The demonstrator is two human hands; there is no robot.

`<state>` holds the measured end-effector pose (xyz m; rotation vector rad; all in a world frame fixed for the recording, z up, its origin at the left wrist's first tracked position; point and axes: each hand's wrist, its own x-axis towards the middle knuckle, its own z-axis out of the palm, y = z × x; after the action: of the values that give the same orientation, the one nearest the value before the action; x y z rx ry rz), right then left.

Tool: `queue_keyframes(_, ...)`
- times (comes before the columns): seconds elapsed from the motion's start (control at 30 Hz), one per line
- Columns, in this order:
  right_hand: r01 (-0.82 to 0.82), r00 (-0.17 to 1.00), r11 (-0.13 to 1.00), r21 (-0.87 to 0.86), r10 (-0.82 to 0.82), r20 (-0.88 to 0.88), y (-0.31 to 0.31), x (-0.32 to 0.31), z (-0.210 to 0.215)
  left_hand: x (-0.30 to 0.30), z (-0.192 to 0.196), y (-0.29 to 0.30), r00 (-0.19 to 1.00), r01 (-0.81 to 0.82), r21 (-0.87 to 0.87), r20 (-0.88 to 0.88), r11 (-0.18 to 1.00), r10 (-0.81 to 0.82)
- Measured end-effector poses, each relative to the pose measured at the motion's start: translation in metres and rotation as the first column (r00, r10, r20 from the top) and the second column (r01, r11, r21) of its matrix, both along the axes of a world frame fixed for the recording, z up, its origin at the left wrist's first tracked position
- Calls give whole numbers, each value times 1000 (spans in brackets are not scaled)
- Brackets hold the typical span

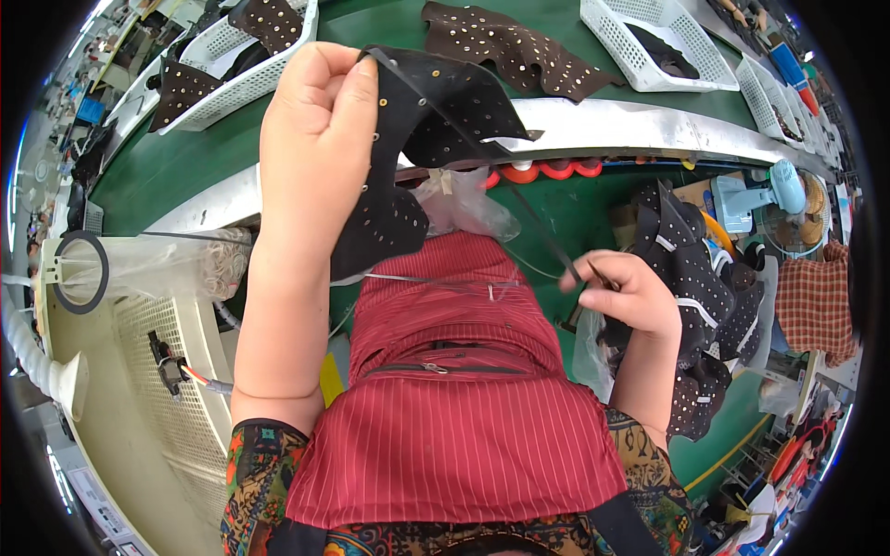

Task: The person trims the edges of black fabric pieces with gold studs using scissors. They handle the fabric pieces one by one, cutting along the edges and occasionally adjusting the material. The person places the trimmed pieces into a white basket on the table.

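Note:
My left hand (320,139) is raised in front of me, thumb and fingers pinching the top edge of a black shoe upper piece (382,218) dotted with metal eyelets. The piece hangs down over my lap. A narrow dark strip (545,233) runs from the pinched corner across to my right hand (640,298), lower and to the right. The fingers there are closed round the strip's end. A small dark pointed tool (603,276), perhaps thread snips, also sticks out of that hand; its full shape is hidden.
Beyond runs a green conveyor belt (371,37) with a metal edge, carrying white baskets (243,88) and a brown studded piece (514,51). Black studded pieces (686,269) are heaped at right, near a blue fan (788,185). A cream machine table (130,371) with a black ring (81,271) stands left.

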<state>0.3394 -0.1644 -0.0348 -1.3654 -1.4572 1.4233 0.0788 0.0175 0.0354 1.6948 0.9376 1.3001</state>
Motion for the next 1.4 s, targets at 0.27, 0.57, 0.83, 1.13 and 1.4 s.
queue_keyframes(0.27,247,969,962,116,-244,-44,46,-29,0,5,6,-23,961,-48,342,-241,939,137)
queue_keyframes(0.57,412,906,863,292,-355,-230,127,-61,7,-5,21,-49,987,163,45,-9,986,-163)
queue_keyframes(0.83,403,909,828,389,-411,-67,146,-76,0,-23,-38,-22,892,221,-434,452,873,-2)
queue_keyframes(1.13,325,946,889,323,-305,-111,179,-115,-1,-40,-61,-14,897,97,-407,430,908,97)
queue_keyframes(1.4,68,959,879,471,-188,212,233,-159,-36,-94,-91,-14,853,-83,-619,361,781,377)
